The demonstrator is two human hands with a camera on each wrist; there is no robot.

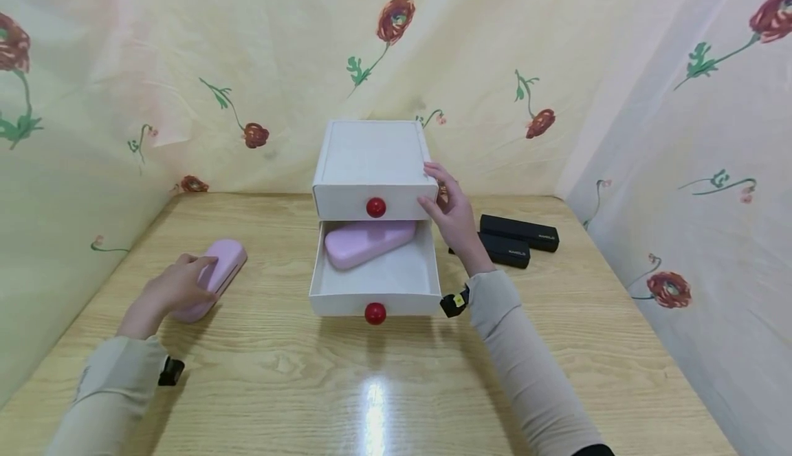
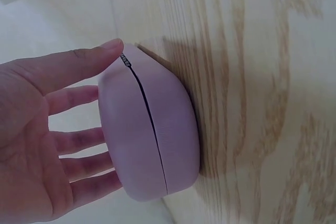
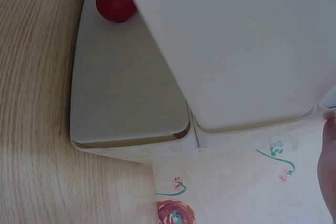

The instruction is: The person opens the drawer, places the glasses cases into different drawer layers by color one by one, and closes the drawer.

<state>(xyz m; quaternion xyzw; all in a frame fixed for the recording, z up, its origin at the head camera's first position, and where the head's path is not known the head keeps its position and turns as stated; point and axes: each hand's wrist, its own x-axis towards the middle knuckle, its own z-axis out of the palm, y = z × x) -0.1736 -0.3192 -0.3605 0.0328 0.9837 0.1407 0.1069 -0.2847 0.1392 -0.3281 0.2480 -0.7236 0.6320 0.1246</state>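
Lilac case [image 1: 225,256] held across its width by the left hand [image 1: 176,287], thumb by the zip seam, fingers set against the opposite side. Case apparently rested on the table [image 1: 272,387]; long axis laid roughly 7 to 1 o'clock, 12 being away from the person. Open lower drawer [image 1: 396,274] sited at 3 o'clock from this grip, well apart. In it, a second lilac case [image 1: 365,243] is lain flatter, about 8 to 2; drawer floor exposed towards 4 o'clock. For matching axes, a slight clockwise turn is judged necessary. Drawer approached more nearly by the right hand [image 1: 460,222], placed at the upper drawer unit's [image 1: 374,150] corner, fingers loosely spread, nothing grasped.
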